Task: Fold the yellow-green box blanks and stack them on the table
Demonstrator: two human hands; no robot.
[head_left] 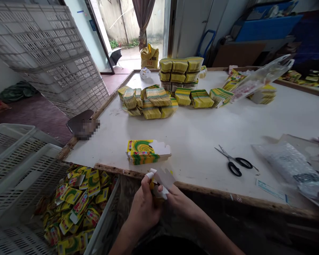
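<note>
Both the left hand (145,205) and right hand (181,202) have fingers closed on one flat carton (164,178), held just off the near edge of the surface (202,134). A carton stack (147,152) lies beside that edge.

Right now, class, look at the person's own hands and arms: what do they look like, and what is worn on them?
The left hand and right hand wear no gloves. Each has white wrapping, seemingly tape, on a fingertip. Both forearms are bare, with no sleeves or watch in view.
</note>
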